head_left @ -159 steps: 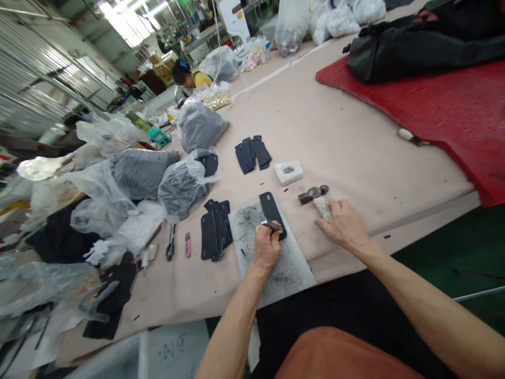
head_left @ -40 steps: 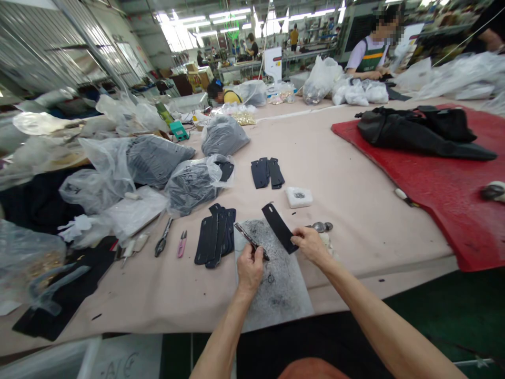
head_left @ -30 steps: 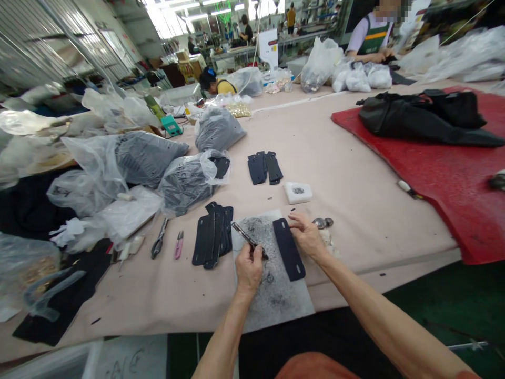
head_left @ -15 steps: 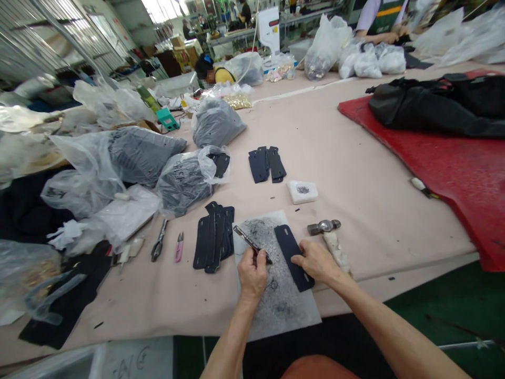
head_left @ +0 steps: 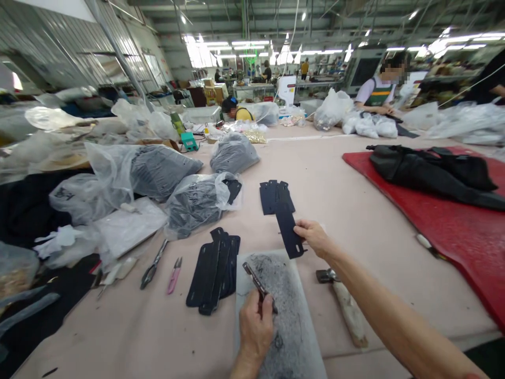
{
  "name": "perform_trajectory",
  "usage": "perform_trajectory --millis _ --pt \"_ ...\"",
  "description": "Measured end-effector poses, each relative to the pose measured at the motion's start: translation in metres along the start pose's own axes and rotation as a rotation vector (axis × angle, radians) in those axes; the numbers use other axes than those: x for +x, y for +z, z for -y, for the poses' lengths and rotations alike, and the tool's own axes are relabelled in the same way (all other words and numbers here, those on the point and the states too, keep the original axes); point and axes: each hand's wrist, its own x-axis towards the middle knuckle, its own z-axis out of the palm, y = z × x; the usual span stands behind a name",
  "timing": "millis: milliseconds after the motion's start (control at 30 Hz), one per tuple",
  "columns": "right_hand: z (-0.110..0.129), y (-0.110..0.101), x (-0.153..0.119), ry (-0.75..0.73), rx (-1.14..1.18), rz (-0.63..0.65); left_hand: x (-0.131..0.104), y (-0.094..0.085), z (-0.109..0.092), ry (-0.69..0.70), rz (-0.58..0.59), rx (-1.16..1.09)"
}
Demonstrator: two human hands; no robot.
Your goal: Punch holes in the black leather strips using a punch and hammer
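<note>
My left hand (head_left: 254,326) is closed around a slim metal punch-like tool (head_left: 253,276), held tilted above a worn, black-marked pale board (head_left: 294,321). Between the thumb and fingers of my right hand (head_left: 313,238) is a dark navy strip (head_left: 288,229) with a slot near its lower end. This strip is off the board, its far end overlapping in view a small pile of similar strips (head_left: 269,197); whether they touch I cannot tell. Left of the board lies a larger stack of dark slotted strips (head_left: 213,273). A hammer (head_left: 349,313) rests to the right, beneath my right forearm.
Pink-handled snips (head_left: 173,278) and a dark pair of pliers-like cutters (head_left: 152,268) lie at left. Plastic bags of dark pieces (head_left: 193,202) crowd the left side. A red mat (head_left: 430,210) with a black bag (head_left: 430,171) covers the right. A co-worker (head_left: 379,95) sits across the table.
My right hand has lifted the strip off the board and carried it forward to the small pile. My left hand still holds the tool over the board. The view has tilted upward.
</note>
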Motion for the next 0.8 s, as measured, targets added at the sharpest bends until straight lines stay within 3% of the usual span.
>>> perform_trajectory --millis 200,333,400,500,667,800 --pt "0.04 0.006 0.049 0.003 -0.064 -0.129 0.001 0.0 0.004 0.026 0.012 -0.014" --pt "0.07 0.005 0.088 0.017 -0.216 -0.211 -0.002 -0.002 -0.003 0.007 0.008 0.001" --pt "0.078 0.016 0.096 0.009 -0.312 -0.214 -0.005 -0.002 -0.007 -0.012 0.014 0.013" --pt "0.08 0.056 0.084 -0.126 -0.588 -0.111 -0.006 -0.002 -0.01 -0.047 0.028 0.013" --pt "0.091 0.162 0.013 -0.473 -1.05 0.275 -0.008 -0.001 -0.011 -0.119 0.049 0.003" --pt "0.088 0.236 -0.026 -0.527 -1.255 0.521 -0.009 0.0 -0.012 -0.145 0.075 -0.072"
